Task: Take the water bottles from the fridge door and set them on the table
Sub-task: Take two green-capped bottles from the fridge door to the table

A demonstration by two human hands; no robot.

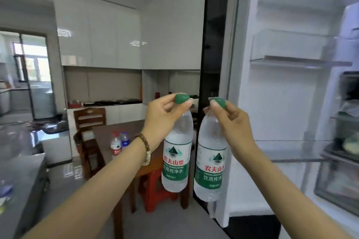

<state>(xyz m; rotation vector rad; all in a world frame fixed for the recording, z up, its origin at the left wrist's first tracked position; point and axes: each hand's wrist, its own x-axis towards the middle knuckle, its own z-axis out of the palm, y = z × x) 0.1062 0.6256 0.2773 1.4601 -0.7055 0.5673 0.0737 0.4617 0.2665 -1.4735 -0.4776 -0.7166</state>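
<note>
My left hand [164, 118] pinches the green cap of a clear water bottle [176, 159] with a green and white label, which hangs upright in the air. My right hand [231, 122] holds a second, matching water bottle [210, 170] by its green cap the same way, just to the right of the first. Both bottles hang in front of the open fridge door [287, 103], whose shelves look bare. Beyond them stands the brown wooden table [134, 132], with two smaller bottles [119, 142] upright on it, one red-capped and one blue-capped.
A wooden chair [89, 120] stands at the table's far left side and a red plastic stool [155, 186] sits under it. A grey counter [21, 180] runs along the left edge. The fridge interior [347, 122] with food on its shelves is at the far right.
</note>
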